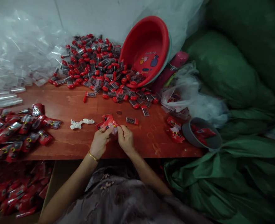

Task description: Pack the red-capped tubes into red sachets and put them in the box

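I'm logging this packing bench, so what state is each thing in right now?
Left hand: pinching the red packet.
Right hand: pinching the same packet.
Red packet: held just above the table.
Red basin: tipped on its side, capsules spilling out.
Capsules: heaped loose.
Grey cup: tilted, packets inside.
Filled packets: piled at left.

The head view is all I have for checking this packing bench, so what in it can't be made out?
- Red packet: pinched between left hand and right hand; fingers hide its lower part, print too small to read.
- Grey cup: contents partly hidden by its rim.
- Pile of filled packets: cut off by the left edge.
- Red basin: label too small to read.
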`<state>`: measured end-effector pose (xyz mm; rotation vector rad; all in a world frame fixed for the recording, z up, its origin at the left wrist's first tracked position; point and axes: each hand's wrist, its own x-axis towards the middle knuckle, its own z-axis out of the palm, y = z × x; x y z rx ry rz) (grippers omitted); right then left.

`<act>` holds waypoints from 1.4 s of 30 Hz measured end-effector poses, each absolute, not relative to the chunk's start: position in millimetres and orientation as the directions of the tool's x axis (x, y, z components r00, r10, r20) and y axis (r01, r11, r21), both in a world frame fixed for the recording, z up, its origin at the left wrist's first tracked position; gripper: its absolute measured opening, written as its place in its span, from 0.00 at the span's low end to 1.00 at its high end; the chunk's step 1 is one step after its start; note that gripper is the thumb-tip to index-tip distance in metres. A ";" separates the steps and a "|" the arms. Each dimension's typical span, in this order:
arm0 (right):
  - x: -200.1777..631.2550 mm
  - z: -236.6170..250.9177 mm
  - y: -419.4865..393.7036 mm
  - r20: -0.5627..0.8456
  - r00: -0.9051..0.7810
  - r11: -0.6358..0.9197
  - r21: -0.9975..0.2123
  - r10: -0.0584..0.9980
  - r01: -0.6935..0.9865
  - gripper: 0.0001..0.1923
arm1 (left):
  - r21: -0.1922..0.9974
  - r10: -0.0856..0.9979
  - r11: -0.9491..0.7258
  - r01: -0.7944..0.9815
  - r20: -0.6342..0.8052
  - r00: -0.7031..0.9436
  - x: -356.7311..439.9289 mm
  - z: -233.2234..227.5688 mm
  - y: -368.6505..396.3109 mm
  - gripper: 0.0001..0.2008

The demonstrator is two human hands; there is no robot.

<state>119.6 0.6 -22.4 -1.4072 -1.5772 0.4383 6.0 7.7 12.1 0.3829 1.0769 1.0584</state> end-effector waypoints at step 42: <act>203.0 -9.3 -45.8 0.014 0.053 -0.015 -0.858 0.999 0.514 0.14 | 0.686 0.829 0.532 -0.496 -0.542 0.139 -0.5 9.6 -0.7 0.22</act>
